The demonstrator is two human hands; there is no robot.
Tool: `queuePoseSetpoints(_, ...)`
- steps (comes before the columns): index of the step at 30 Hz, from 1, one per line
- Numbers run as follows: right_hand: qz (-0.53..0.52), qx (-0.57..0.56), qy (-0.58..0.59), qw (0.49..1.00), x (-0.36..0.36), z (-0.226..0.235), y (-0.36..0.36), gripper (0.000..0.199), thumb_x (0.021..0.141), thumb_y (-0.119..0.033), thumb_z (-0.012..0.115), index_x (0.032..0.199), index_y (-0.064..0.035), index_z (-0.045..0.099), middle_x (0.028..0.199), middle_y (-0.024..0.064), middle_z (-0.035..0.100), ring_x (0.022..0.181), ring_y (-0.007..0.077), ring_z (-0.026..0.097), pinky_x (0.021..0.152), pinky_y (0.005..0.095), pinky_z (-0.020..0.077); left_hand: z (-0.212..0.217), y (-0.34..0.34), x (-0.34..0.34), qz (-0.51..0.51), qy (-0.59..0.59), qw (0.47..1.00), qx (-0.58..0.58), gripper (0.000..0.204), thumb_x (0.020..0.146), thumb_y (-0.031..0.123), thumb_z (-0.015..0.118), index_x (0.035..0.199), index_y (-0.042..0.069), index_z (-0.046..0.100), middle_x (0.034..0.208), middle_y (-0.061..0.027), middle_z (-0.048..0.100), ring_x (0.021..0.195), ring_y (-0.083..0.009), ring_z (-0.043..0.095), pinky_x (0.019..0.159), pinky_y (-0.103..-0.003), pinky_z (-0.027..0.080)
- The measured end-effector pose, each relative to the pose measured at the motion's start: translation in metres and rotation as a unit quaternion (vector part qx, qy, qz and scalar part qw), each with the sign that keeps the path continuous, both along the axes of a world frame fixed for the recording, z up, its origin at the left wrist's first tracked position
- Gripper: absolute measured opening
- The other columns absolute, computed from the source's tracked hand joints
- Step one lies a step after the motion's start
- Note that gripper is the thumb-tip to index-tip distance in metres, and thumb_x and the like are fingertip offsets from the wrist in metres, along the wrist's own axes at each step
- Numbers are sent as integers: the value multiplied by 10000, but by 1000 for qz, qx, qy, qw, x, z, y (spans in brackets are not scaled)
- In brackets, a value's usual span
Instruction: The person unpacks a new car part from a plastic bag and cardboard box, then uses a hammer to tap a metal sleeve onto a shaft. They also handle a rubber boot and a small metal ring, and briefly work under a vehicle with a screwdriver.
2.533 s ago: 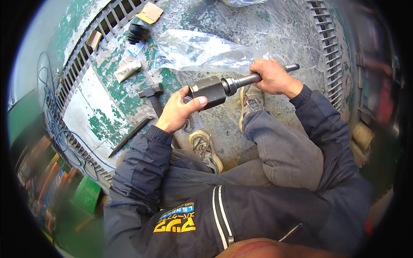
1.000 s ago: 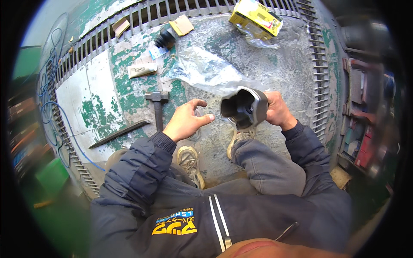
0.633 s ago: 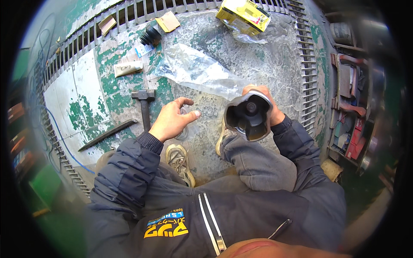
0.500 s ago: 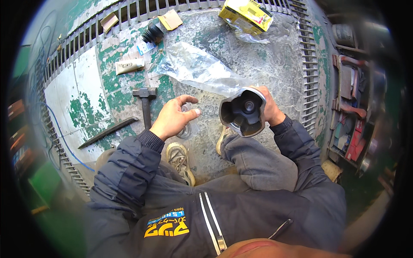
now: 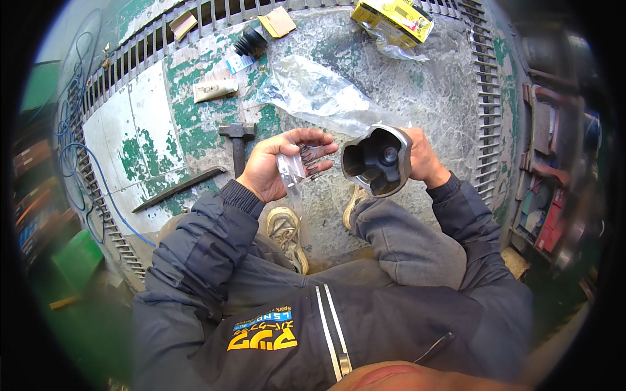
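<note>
My right hand (image 5: 425,156) grips a dark metal tripod joint housing (image 5: 378,161) by its outer side. Its three-lobed open end tilts up and toward the left, with a round spot deep inside. My left hand (image 5: 287,163) is turned palm up beside the housing, a small gap away. Held in its fingers is a small clear plastic bag (image 5: 291,171), part of which dangles below the palm. A thin dark coil spring (image 5: 309,156) shows at the fingers; whether it lies inside the bag I cannot tell.
A hammer (image 5: 237,133), a flat metal bar (image 5: 179,189) and a tube (image 5: 215,90) lie left on the worn floor. Farther off are a black rubber boot (image 5: 250,42), large plastic bag (image 5: 319,91) and yellow box (image 5: 393,22). Floor grating (image 5: 486,98) and a red tool rack (image 5: 544,163) stand right.
My left hand has turned palm up and picked up the small plastic bag. The housing in my right hand has tilted further to the left. The whole view has shifted slightly.
</note>
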State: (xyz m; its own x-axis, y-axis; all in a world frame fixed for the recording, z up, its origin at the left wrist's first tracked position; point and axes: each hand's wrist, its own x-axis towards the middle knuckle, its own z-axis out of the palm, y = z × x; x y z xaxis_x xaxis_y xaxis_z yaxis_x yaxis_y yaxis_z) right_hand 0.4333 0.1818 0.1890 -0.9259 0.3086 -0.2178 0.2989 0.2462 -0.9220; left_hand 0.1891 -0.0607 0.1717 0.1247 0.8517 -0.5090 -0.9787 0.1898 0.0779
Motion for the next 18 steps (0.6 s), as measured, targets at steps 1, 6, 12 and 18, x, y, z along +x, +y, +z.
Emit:
queuePoseSetpoints(1,-4,-7,0,1000,0,-1,0,268,853,-83,833,1118,-45,831,960,125,826,871,163,773,811,340,599,1,1,-1,7,-8,1000,21,620,853,116,606,1441,-80,627,1420,-223,694,1174,-267,728,969,-395,634)
queuePoseSetpoints(6,-5,2,-12,1000,3,-5,1,230,848,-77,832,1075,-42,829,924,122,821,844,136,761,781,330,597,6,1,-2,-17,65,997,43,647,824,49,612,1460,-72,622,1387,-203,714,1128,-265,749,976,-360,638)
queuePoseSetpoints(12,-11,-5,-10,1000,5,-6,3,217,844,-67,825,1060,-50,831,884,115,807,822,120,742,762,329,590,7,1,3,-2,123,992,-28,548,865,-109,626,1411,-55,643,1310,-175,730,1201,-297,743,1063,-423,620)
queuePoseSetpoints(18,-12,3,-9,1000,8,-8,7,229,844,-78,823,1071,-54,826,901,111,804,822,139,742,774,333,590,30,8,1,5,218,976,20,414,1013,102,816,1376,-29,666,1251,-140,734,1136,-259,762,1006,-389,629)
